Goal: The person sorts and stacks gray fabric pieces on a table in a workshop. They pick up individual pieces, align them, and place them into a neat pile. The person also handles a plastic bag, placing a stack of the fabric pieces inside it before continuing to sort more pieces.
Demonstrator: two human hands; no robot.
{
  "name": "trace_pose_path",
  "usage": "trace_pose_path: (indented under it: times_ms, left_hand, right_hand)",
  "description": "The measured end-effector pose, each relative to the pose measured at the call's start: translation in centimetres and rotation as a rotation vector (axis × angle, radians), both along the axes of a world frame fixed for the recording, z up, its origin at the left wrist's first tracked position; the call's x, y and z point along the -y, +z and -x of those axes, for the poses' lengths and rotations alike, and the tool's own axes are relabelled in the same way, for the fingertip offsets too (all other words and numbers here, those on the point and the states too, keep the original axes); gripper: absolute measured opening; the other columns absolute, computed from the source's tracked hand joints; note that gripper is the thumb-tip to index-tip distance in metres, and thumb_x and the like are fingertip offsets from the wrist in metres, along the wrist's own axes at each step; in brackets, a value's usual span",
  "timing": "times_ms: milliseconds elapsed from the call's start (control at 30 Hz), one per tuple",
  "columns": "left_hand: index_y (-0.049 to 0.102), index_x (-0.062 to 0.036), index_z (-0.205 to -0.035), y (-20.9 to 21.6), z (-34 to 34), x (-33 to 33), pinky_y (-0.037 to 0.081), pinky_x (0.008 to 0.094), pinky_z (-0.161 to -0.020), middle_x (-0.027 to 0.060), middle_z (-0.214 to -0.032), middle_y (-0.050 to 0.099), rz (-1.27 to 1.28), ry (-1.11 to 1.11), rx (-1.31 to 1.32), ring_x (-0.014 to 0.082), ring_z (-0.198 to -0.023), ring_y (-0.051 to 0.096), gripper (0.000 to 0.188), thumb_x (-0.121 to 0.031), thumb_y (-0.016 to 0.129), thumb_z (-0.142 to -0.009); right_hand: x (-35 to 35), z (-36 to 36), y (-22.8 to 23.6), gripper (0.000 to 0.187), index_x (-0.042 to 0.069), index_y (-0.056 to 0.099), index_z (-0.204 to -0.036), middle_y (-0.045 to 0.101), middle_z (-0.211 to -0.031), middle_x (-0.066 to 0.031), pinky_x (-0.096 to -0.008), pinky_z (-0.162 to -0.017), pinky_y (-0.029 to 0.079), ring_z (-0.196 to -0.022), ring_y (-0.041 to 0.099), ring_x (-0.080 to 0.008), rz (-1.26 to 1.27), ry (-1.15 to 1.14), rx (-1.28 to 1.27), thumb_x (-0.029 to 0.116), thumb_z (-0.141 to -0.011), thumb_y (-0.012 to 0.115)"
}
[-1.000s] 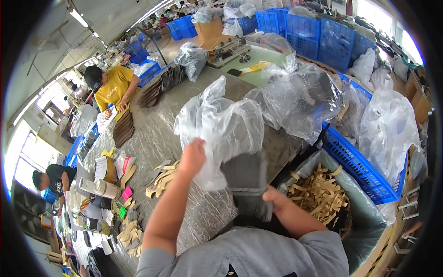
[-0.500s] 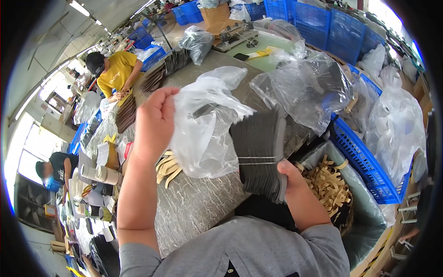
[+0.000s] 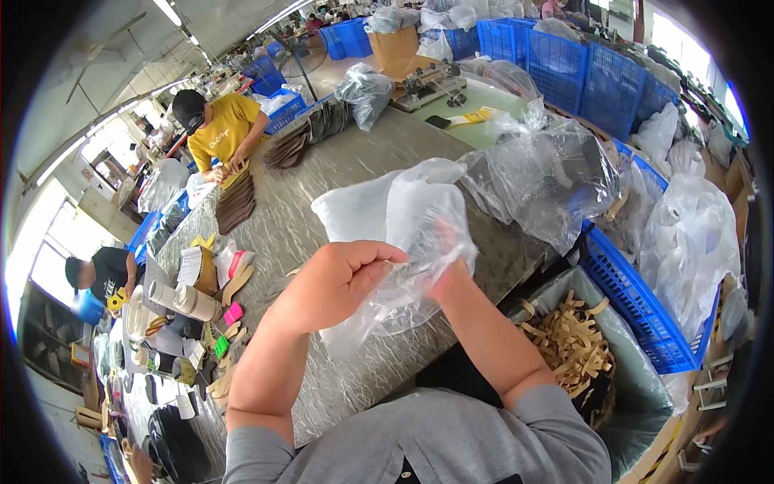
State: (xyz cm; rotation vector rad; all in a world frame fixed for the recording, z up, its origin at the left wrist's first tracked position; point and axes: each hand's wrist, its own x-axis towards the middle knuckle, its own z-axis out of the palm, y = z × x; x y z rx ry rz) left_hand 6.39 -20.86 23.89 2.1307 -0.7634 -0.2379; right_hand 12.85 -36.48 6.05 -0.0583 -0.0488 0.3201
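Note:
A translucent white plastic bag [image 3: 363, 211] hangs over the middle of the worktable, in front of me. My left hand [image 3: 339, 278] pinches its near edge between thumb and fingers. My right hand [image 3: 446, 270] reaches into the bag, and its fingers show only faintly through the cloudy plastic. What those fingers hold, if anything, cannot be made out. The dark banded stack of thin pieces does not show outside the bag.
On the right, a large clear bag of dark pieces [image 3: 548, 181] lies on the table [image 3: 355, 395]. Nearby stand a blue crate [image 3: 637, 286] and a lined bin of tan strips [image 3: 568, 339]. Across the table, a person in yellow [image 3: 218, 133] handles brown pieces [image 3: 236, 202].
My right hand has gone from gripping the dark banded stack beside the bag to inside the bag. My left hand has come down and right. The stack has dropped out of sight.

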Motion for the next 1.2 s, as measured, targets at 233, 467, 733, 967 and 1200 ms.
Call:
trace_pose_path:
  times_ms: [233,467,733,967,1200]
  left_hand:
    - [0.062,0.0023,-0.121,1.0,-1.8,2.3,0.046,0.0237,-0.070,0.0013,-0.089,0.065,0.513,0.065,-0.139,0.0069,-0.077,0.056,0.028,-0.011,0.057,-0.098]
    - [0.038,-0.0015,-0.144,-5.0,-4.1,-8.0,0.037,0.0434,-0.107,0.0150,-0.146,0.039,0.083,-0.153,0.325,0.0294,-0.135,0.038,0.089,-0.038,0.081,-0.076]
    - [0.028,-0.0110,-0.150,-23.0,-4.1,-0.2,0.030,0.0482,-0.114,0.0162,-0.157,0.026,-0.651,-0.196,0.338,0.0365,-0.143,0.028,0.101,-0.019,0.085,-0.067]
    - [0.045,-0.0041,-0.140,-17.7,-4.9,-4.5,0.037,0.0422,-0.110,0.0205,-0.141,0.048,-0.007,-0.118,0.113,0.0345,-0.133,0.044,0.067,-0.011,0.075,-0.080]
    - [0.019,-0.0023,-0.149,-13.5,-13.5,-2.9,0.033,0.0481,-0.109,0.0219,-0.151,0.024,0.071,0.296,0.946,0.0385,-0.138,0.029,0.086,-0.008,0.070,-0.080]
  right_hand:
    - [-3.1,-9.7,-3.5,0.043,0.005,0.058,-0.129,0.065,-0.122,-0.0078,-0.0377,-0.092,0.050,-0.110,0.062,-0.0248,0.714,-0.242,0.448,0.031,-0.095,0.055]
    - [9.1,4.2,0.8,0.027,-0.003,0.067,-0.109,0.070,-0.105,-0.0134,-0.0300,-0.088,0.051,-0.100,0.065,-0.0169,1.140,-0.655,0.494,0.006,-0.084,0.069]
    - [5.9,5.9,-9.1,0.080,0.000,0.032,-0.145,0.040,-0.146,-0.0207,-0.0430,-0.113,0.031,-0.137,0.036,-0.0325,1.745,-0.278,0.805,0.024,-0.082,0.074]
    - [2.5,4.0,-4.5,0.039,-0.002,0.063,-0.117,0.071,-0.104,-0.0103,-0.0335,-0.089,0.052,-0.101,0.067,-0.0202,1.568,-0.244,0.410,0.001,-0.079,0.068]
    - [-1.5,-1.8,15.7,0.028,-0.002,0.062,-0.108,0.068,-0.093,-0.0111,-0.0312,-0.073,0.052,-0.082,0.066,-0.0171,1.774,-0.624,0.917,0.003,-0.080,0.062]
